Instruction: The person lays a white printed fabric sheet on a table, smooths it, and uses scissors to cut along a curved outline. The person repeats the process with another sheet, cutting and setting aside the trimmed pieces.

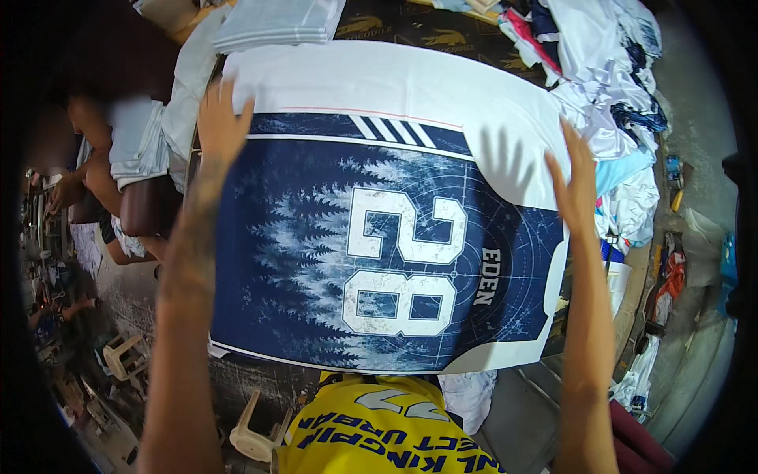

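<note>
A wide printed jersey panel lies spread over the table in front of me, navy with a pale tree pattern, large white figures and a white far strip. My left hand is over the panel's far left corner, fingers stretched out and thumb apart. At the right edge my right hand has its fingers spread and holds nothing. Its shadow falls on the white cloth beside it, apart from the fingers, so it seems raised. Whether my left hand touches the cloth I cannot tell.
Folded white cloth is stacked at the far left of the table. A heap of white garments lies along the right side. At the left a seated person is near folded cloths. Plastic stools stand below the table's near left side.
</note>
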